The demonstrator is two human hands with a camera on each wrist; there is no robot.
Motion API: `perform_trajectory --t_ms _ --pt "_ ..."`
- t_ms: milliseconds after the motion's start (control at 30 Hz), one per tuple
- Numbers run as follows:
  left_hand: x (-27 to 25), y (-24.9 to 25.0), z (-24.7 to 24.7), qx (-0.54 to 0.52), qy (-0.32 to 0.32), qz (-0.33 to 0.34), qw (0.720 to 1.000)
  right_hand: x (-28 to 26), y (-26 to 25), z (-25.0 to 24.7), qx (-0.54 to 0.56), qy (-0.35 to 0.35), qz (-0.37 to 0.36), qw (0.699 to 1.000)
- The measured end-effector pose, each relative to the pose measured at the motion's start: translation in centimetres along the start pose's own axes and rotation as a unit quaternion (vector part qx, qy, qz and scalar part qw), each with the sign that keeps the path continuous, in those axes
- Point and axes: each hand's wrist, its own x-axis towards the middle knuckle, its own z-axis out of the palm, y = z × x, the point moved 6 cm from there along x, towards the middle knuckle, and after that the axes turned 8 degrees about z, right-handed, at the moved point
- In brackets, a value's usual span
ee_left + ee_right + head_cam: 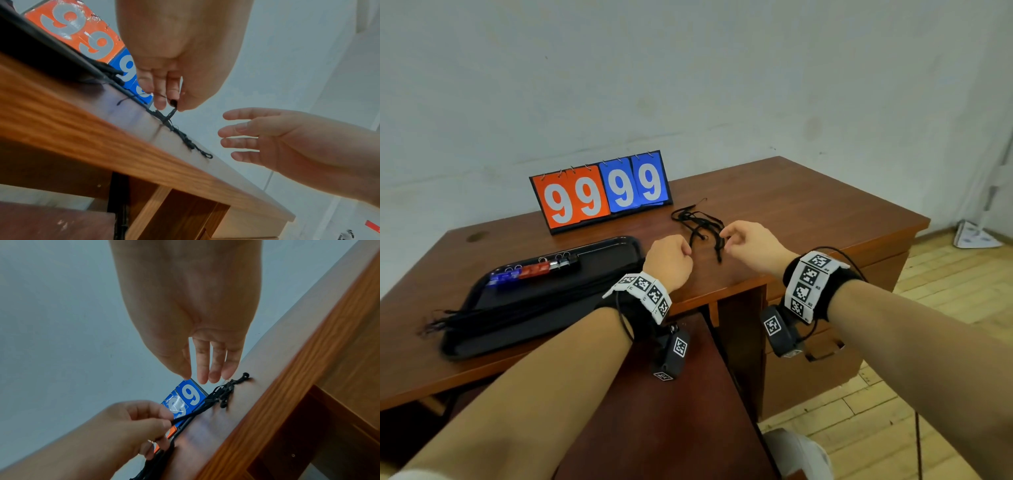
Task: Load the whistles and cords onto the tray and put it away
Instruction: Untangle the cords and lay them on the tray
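A black tray [619, 245] lies on the left of the desk. On it stand several whistles [534, 270], blue, red and black, in a row, with a bundle of black cords [517, 308] along its front. A loose tangle of black cords [697, 221] lies on the desk to the right of the tray. My left hand [686, 251] pinches the end of one cord [172, 112] between thumb and fingers. My right hand [726, 236] hovers just right of the tangle [224, 392], fingers [202, 369] straight and holding nothing.
An orange and blue flip scoreboard [601, 192] showing nines stands behind the tray, near the wall. The brown desk [808, 212] has bare wood to the right of the cords. A lower dark surface [681, 411] sits under my forearms, and wooden floor [893, 394] lies at the right.
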Motion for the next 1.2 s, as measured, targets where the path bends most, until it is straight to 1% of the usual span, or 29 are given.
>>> perform_trajectory --t_ms 133,233,333,467,633,767,900,1000,1133,1200 --pt "-0.1 0.5 -3.3 -0.058 0.078 0.019 0.995 -0.6 -3.0 0.5 -0.016 -0.004 -0.027 1.000" --pt "-0.4 1.1 -5.9 -0.058 0.117 0.055 0.990 -1.1 -5.7 1.2 -0.031 -0.006 -0.057 0.998" --pt "-1.0 1.5 -8.2 -0.066 0.131 0.075 0.986 -1.6 -8.0 1.8 -0.050 -0.003 -0.088 0.995" --pt "-1.8 1.1 -10.6 -0.081 0.135 0.084 0.984 -1.5 -10.0 3.1 -0.057 -0.017 -0.095 0.994" --pt "-2.8 -0.2 -12.6 -0.116 0.131 0.097 0.980 -1.8 -13.9 5.3 -0.017 -0.042 -0.152 0.987" --pt "-3.4 -1.6 -14.5 -0.137 0.129 0.097 0.977 -2.0 -16.7 6.9 -0.010 -0.046 -0.182 0.982" --pt "-4.0 -2.9 -16.6 -0.143 0.138 0.108 0.974 -2.1 -19.0 8.3 -0.027 -0.046 -0.185 0.981" --pt "-4.6 -4.1 -18.1 -0.135 0.155 0.113 0.972 -1.9 -20.3 9.2 -0.033 -0.056 -0.172 0.983" --pt "-5.4 -6.8 -20.6 -0.132 0.193 0.099 0.967 -1.7 -22.1 10.2 -0.042 -0.057 -0.160 0.985" --pt "-6.1 -8.7 -21.9 -0.127 0.219 0.088 0.963 -1.5 -22.7 10.7 -0.028 -0.071 -0.152 0.985"
